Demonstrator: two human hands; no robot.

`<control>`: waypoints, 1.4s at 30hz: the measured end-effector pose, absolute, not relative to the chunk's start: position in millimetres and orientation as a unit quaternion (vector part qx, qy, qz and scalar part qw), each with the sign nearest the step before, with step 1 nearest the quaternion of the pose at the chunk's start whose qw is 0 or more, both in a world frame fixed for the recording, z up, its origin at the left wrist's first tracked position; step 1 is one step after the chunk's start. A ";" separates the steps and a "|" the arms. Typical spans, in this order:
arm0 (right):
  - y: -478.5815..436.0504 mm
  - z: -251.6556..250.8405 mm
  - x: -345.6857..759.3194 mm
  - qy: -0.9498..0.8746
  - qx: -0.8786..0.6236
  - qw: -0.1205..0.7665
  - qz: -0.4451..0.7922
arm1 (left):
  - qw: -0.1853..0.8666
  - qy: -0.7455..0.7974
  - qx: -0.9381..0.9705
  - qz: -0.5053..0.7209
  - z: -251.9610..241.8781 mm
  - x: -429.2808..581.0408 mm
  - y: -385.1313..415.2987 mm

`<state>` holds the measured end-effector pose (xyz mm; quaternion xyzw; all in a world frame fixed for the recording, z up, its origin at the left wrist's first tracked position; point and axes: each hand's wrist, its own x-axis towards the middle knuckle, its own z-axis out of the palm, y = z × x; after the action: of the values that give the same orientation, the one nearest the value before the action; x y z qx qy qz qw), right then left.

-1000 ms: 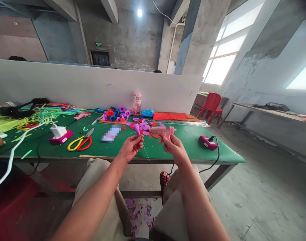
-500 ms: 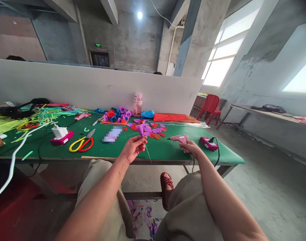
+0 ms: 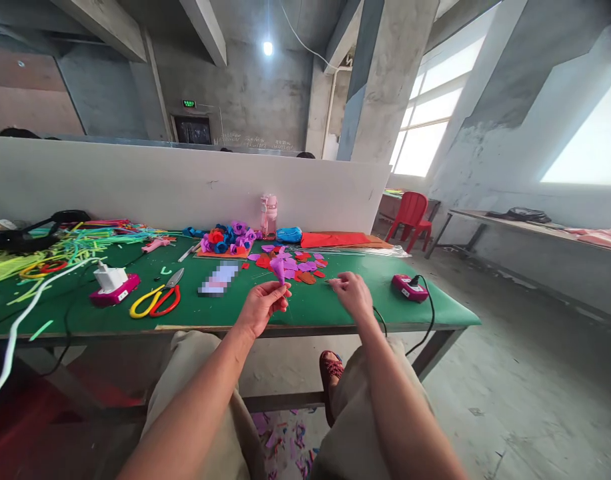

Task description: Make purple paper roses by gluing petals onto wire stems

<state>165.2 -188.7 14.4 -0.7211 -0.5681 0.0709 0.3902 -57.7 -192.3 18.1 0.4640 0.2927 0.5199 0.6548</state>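
Observation:
In my left hand [image 3: 262, 308], closed in a pinch, stands a small rolled purple paper flower [image 3: 278, 269] with its wider end up. My right hand [image 3: 353, 295] is palm down over the table's front right part, fingers bent together and pointing left. The pink glue gun is hidden from me behind that hand; a black cable [image 3: 381, 319] leads out beside the wrist. Whether the fingers still hold the gun does not show. Just beyond both hands lie loose purple and red paper petals [image 3: 306, 267].
On the green table [image 3: 235, 319] are scissors [image 3: 158, 297], finished paper flowers [image 3: 230, 237], a pink bottle [image 3: 269, 215], a blue roll [image 3: 289, 235] and red paper [image 3: 333, 239]. Magenta power sockets [image 3: 409, 288] sit at right and left. A white partition [image 3: 175, 177] stands behind.
My right hand has turned palm down and moved slightly left; the pink glue gun it gripped has dropped from sight. My left hand keeps the purple flower. The view has shifted a little.

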 end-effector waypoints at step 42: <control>-195.7 9.9 102.3 -0.478 -0.411 0.614 0.475 | 0.621 0.340 0.477 0.521 13.5 -62.5 -191.6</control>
<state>102.3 -195.7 9.9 -0.4112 -0.4782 0.4746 0.6139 -62.5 -191.6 13.5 0.4769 0.3397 0.5208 0.6212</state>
